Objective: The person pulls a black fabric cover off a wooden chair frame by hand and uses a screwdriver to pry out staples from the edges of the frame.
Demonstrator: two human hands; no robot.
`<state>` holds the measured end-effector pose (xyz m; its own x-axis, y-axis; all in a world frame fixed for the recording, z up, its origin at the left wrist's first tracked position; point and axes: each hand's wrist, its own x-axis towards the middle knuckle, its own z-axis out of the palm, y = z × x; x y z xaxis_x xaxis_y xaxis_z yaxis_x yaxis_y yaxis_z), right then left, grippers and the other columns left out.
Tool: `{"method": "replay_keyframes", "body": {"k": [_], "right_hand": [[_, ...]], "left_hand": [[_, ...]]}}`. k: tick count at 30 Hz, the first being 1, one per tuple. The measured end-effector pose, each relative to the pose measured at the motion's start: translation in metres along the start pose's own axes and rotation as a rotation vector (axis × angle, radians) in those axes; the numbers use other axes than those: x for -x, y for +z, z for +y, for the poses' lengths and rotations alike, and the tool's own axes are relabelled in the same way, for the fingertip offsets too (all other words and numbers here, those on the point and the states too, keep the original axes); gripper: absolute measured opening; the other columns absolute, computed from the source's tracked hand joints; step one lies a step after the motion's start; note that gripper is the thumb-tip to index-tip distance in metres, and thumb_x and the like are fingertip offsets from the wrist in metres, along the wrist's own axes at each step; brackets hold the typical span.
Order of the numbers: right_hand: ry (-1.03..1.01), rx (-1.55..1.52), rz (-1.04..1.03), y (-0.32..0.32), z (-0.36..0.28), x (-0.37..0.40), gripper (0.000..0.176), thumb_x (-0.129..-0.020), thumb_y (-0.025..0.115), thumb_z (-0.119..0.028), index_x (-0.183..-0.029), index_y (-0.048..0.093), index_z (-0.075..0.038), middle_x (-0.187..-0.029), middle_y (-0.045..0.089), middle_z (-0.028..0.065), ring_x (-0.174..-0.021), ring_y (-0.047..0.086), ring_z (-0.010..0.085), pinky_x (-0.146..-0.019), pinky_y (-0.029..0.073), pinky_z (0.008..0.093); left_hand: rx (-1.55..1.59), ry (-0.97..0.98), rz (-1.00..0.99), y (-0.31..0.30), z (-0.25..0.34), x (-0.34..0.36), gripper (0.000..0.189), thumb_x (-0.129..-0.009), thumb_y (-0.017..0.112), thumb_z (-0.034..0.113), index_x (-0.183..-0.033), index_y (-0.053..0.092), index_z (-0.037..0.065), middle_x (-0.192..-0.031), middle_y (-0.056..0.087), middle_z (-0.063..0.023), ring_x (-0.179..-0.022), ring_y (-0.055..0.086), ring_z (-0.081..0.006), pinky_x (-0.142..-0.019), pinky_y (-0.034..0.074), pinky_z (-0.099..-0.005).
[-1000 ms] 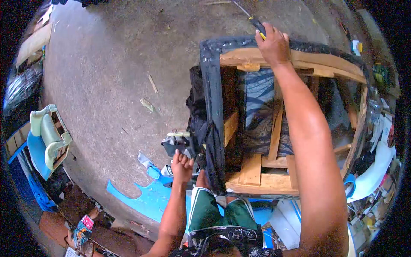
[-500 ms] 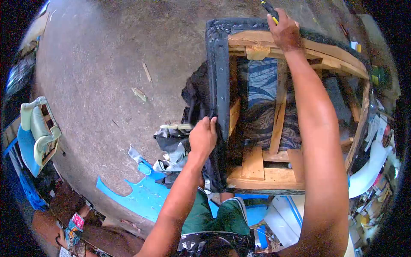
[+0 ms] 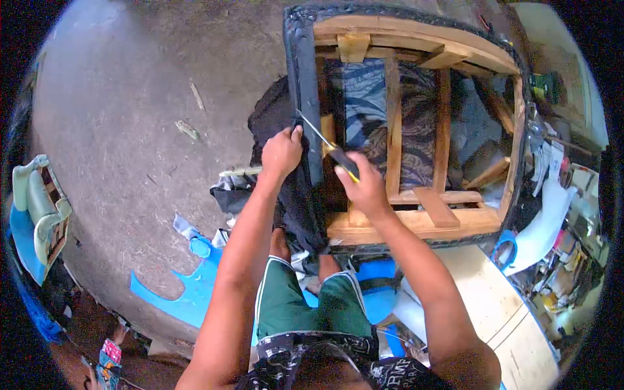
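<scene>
A wooden furniture frame [image 3: 426, 219] with black covering wrapped round its edges lies in front of me. My left hand [image 3: 282, 153] is closed on the black fabric [image 3: 268, 117] at the frame's left side, pinching its edge. A screwdriver [image 3: 343, 162] with a black and yellow handle and a thin metal shaft is in my right hand [image 3: 364, 185]. Its tip meets the black edge just above my left fingers. Through the open slats, patterned fabric [image 3: 366, 84] shows inside the frame.
Blue sheet scraps [image 3: 188, 296] lie on the concrete floor [image 3: 130, 162] at lower left. A small cushioned chair part [image 3: 40, 211] stands at far left. On the right are a pale board [image 3: 491, 305], white foam [image 3: 546, 221] and piled scraps. Wood slivers [image 3: 188, 129] dot the floor.
My right hand has come down from the frame's far edge to the left side, bringing the screwdriver to the fabric. My left hand sits higher along that edge, and the camera view has shifted.
</scene>
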<state>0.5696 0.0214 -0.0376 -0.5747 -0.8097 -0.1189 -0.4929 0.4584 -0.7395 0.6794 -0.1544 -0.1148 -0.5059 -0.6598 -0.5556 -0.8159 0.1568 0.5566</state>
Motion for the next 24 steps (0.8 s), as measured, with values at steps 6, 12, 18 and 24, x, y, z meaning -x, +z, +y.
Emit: {"method": "replay_keyframes", "body": {"k": [6,12,18,24], "right_hand": [[-0.049,0.093,0.076,0.012,-0.028,-0.067,0.047,-0.094,0.06,-0.031,-0.137,0.05,-0.014,-0.083,0.067,0.0258,-0.077,0.065,0.0467,-0.069,0.052,0.0548],[-0.115,0.574,-0.317,-0.034,-0.068,-0.089,0.036,-0.089,0.057,-0.024,-0.122,0.064,-0.012,-0.086,0.067,0.0277,-0.082,0.067,0.0437,-0.075,0.055,0.0525],[-0.215,0.778,-0.458,-0.03,-0.103,-0.12,0.026,-0.083,0.055,-0.019,-0.1,0.071,-0.007,-0.089,0.069,0.0261,-0.087,0.068,0.0424,-0.08,0.055,0.0528],[-0.183,0.866,-0.448,0.004,-0.112,-0.101,0.023,-0.084,0.054,-0.011,-0.091,0.07,0.003,-0.095,0.07,0.0254,-0.089,0.07,0.0408,-0.078,0.057,0.0495]], "left_hand": [[0.037,0.058,0.039,0.004,-0.002,0.004,0.048,-0.1,0.041,0.044,-0.097,0.066,0.003,-0.094,0.066,-0.0286,-0.094,0.062,-0.0492,-0.086,0.048,-0.0565],[0.129,0.07,0.14,0.016,-0.005,0.006,0.048,-0.101,0.04,0.042,-0.098,0.066,0.002,-0.098,0.067,-0.0282,-0.096,0.062,-0.0486,-0.087,0.048,-0.0557],[0.152,0.153,0.084,0.027,-0.006,0.017,0.047,-0.1,0.039,0.036,-0.098,0.068,-0.001,-0.101,0.067,-0.0282,-0.098,0.062,-0.0476,-0.089,0.048,-0.0549],[0.146,0.391,-0.129,0.038,-0.078,0.256,0.045,-0.1,0.042,0.035,-0.092,0.066,-0.002,-0.097,0.066,-0.0283,-0.094,0.062,-0.0474,-0.084,0.048,-0.0553]]}}
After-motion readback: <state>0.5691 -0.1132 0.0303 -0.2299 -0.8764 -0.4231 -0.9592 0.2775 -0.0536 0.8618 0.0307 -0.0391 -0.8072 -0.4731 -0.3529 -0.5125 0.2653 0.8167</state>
